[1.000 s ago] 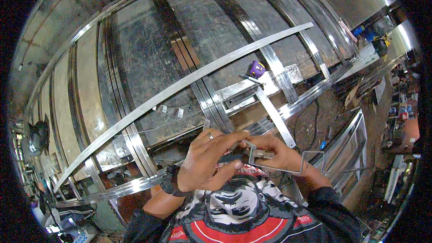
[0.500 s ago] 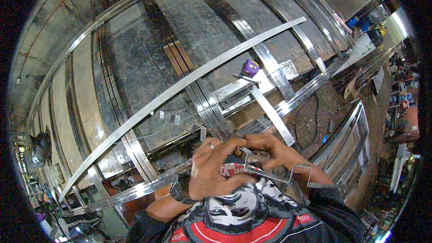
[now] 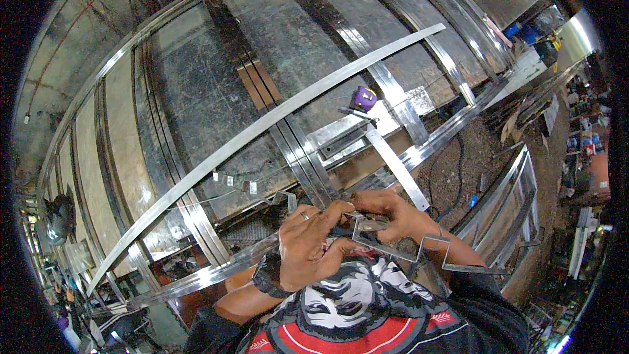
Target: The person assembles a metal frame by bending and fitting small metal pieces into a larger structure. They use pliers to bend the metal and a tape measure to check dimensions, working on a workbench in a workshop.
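A thin metal strip (image 3: 388, 249) bent into square steps runs through both hands in front of my shirt. My left hand (image 3: 308, 242), with a ring and a dark wristwatch, closes its fingers and thumb around the strip's middle. Opposite it, my right hand (image 3: 386, 215) grips the strip close to a small greyish piece whose kind I cannot make out. One bent end (image 3: 285, 196) sticks out beyond my left hand, over the frame's near edge. Further stepped bends (image 3: 445, 249) pass over my right forearm. My fingers partly hide the middle of the strip.
A large metal frame (image 3: 288, 151) of parallel bars spreads ahead. A long flat bar (image 3: 262, 124) lies diagonally across it. A purple tape measure (image 3: 364, 98), a pen (image 3: 354, 113) and a metal square (image 3: 398, 169) lie on the right. Another metal frame (image 3: 498, 203) leans at right.
The bent strip has shifted slightly in my hands, and its left end now shows more above my left hand. My left fingers have drawn in closer to my right hand.
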Tool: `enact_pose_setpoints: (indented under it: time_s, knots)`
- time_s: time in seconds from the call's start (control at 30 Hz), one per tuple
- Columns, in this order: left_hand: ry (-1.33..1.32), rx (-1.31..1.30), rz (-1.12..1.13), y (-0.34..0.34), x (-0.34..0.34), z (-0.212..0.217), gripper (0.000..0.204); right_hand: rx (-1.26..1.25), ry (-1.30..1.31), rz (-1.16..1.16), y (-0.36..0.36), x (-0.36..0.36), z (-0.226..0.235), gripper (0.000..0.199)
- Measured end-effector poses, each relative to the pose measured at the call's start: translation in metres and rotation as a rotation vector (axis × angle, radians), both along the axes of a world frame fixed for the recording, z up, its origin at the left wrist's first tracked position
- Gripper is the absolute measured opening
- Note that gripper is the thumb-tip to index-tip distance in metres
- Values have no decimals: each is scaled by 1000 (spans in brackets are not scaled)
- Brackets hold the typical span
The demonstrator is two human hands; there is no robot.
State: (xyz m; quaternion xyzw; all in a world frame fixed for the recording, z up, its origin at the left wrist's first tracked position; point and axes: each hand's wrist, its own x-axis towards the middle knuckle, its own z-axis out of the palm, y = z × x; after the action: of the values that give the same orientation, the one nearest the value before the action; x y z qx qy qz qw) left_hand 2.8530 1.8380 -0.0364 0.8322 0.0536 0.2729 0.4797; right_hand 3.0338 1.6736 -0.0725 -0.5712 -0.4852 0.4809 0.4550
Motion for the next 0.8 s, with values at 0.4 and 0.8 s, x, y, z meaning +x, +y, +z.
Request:
enact_pose_setpoints:
  time_s: [0.4,0.8]
  knots:
    - [-3,14,15,2,3,4,51,-10,-19,9,5,0,9,70]
    - [-16,-16,66,-4,3,-1,51,81,-88,-46,5,-3,-8,79]
